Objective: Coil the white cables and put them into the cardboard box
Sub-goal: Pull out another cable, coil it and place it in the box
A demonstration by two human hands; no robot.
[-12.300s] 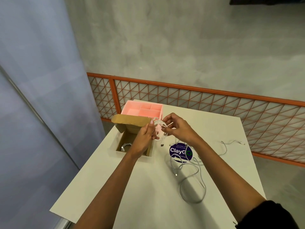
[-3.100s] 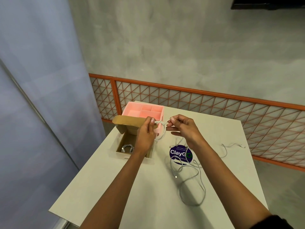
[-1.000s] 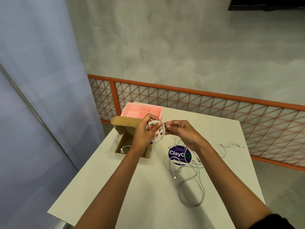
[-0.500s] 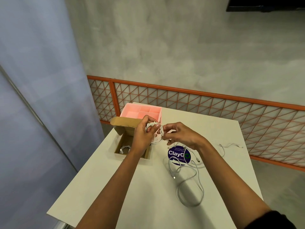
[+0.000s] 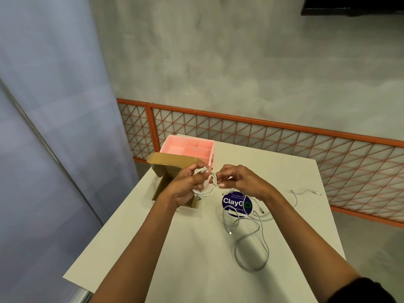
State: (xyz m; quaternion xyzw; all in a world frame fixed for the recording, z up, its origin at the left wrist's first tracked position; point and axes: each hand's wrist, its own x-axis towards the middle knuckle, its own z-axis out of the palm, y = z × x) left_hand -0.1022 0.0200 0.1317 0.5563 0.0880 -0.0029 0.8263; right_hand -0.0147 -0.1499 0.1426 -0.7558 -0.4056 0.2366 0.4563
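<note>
**Progress.** The task stood part done. One white cable (image 5: 206, 190) had been gathered into a small coil and was held above the table (image 5: 192, 254), just right of the cardboard box (image 5: 162, 185). The left hand (image 5: 185, 189) gripped this coil, fingers curled round its loops. The right hand (image 5: 240, 182) pinched a strand at the coil's right side between thumb and fingertips. In my judgement the tail was being wrapped or tucked to lock the bundle. That coil was not yet in the box.

**Outstanding.** A long loose cable (image 5: 251, 269) lay sprawled in open loops on the near right of the table, partly across a round blue sticker (image 5: 234, 202). A thinner cable (image 5: 294, 194) lay toward the far right edge. How many separate cables the sprawl held, I could not tell.

**Containers.** The box sat at the table's left side, flap raised on its far side. Its interior was almost wholly hidden behind the left hand, so its contents could not be confirmed. A pink divided tray (image 5: 188, 147) stood just beyond it, and I saw no cable in the compartments that showed.
</note>
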